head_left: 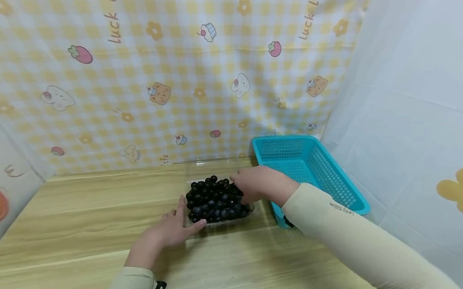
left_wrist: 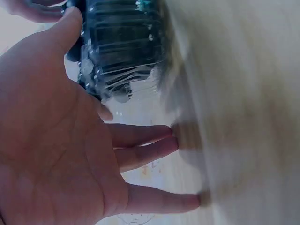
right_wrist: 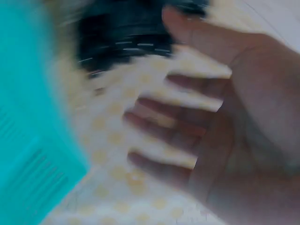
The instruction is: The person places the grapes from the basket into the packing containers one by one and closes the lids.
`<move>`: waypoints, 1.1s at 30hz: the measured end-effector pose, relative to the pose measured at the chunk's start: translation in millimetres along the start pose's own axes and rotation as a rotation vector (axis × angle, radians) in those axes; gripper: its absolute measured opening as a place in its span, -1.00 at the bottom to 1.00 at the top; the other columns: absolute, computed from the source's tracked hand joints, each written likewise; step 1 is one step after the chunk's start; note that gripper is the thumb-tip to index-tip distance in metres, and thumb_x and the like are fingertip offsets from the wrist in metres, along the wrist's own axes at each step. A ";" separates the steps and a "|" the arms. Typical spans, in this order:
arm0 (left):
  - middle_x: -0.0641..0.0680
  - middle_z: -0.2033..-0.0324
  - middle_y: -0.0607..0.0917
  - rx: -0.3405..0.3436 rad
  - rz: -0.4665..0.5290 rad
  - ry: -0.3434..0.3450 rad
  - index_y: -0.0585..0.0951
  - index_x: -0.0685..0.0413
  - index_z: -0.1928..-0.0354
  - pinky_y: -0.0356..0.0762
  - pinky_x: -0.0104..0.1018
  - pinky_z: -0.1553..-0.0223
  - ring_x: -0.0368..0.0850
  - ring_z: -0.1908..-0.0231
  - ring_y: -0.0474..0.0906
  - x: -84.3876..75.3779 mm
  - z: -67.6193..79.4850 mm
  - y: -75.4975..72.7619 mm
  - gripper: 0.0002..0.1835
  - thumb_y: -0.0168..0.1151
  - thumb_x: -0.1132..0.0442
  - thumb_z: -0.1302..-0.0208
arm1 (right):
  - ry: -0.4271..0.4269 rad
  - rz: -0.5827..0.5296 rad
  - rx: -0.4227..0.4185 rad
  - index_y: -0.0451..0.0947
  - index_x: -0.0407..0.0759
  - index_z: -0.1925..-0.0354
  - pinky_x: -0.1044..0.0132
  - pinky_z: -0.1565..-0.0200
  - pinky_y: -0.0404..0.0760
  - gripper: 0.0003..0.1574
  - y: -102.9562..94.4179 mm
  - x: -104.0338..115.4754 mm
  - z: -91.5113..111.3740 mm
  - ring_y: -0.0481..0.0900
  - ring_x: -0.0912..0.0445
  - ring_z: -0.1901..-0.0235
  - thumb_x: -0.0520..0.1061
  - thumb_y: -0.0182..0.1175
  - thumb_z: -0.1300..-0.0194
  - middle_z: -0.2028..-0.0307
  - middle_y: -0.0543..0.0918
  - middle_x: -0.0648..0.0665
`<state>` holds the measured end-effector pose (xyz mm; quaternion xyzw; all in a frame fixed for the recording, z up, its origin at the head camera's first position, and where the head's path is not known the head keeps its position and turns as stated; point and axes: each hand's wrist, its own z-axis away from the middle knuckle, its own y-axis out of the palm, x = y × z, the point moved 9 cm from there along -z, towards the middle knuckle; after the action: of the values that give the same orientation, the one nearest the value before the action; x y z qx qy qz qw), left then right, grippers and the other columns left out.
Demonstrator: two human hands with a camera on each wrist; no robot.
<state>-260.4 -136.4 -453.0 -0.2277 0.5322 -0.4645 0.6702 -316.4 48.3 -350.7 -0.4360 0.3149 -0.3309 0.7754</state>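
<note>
Dark round grapes (head_left: 213, 199) fill a clear plastic box (head_left: 225, 222) on the wooden table, heaped above its rim. The box's see-through lid (head_left: 213, 167) stands open behind it. My left hand (head_left: 169, 229) is at the box's front left corner, thumb along the front and fingers spread. In the left wrist view this hand (left_wrist: 61, 136) has straight fingers, with fingertips (left_wrist: 190, 200) down on the table. My right hand (head_left: 254, 183) is over the right side of the grapes. The blurred right wrist view shows that hand (right_wrist: 225, 122) with fingers extended and apart, thumb near the grapes.
A turquoise perforated plastic basket (head_left: 340, 179) stands right of the box, under the right forearm. Behind the table (head_left: 99, 207) hangs a yellow checked cloth (head_left: 194, 75), with a white sheet (head_left: 412, 82) along the right side.
</note>
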 end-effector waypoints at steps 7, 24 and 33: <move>0.68 -0.58 -0.11 -0.076 0.082 0.034 -0.36 0.29 -0.69 0.16 0.56 -0.49 0.69 -0.56 -0.01 -13.6 -4.4 -19.5 0.21 -0.23 -0.55 -0.52 | 0.171 -0.462 -0.242 0.04 -0.22 -0.69 -0.23 -0.63 0.22 -0.02 -11.8 2.4 12.2 0.10 -0.31 -0.66 0.36 -0.11 -0.68 -0.68 0.06 -0.39; 0.36 -0.71 -0.12 -0.335 0.109 0.035 -0.18 0.22 -0.72 0.05 0.75 -0.40 0.40 -0.70 -0.26 -33.8 -36.6 -10.1 -0.02 -0.30 -0.38 -0.66 | 0.332 -0.950 -0.529 -0.09 -0.34 -0.69 -0.45 -0.62 -0.05 0.12 76.6 -6.0 -34.5 -0.06 -0.30 -0.71 0.48 -0.33 -0.67 -0.69 0.06 -0.40; 0.18 -0.73 -0.33 -0.281 0.056 -0.045 -0.31 0.16 -0.71 -0.22 0.72 -0.48 0.29 -0.71 -0.46 -18.4 -41.1 -5.0 0.03 -0.49 -0.49 -0.59 | 0.313 -0.826 -0.585 0.08 -0.44 -0.63 -0.30 -0.64 0.10 0.09 77.8 7.2 -35.2 -0.03 -0.32 -0.70 0.43 -0.29 -0.69 -0.65 0.12 -0.47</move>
<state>-300.3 -115.0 -453.3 -0.3146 0.5831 -0.3614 0.6561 -321.1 57.3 -435.8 -0.6672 0.3080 -0.5682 0.3703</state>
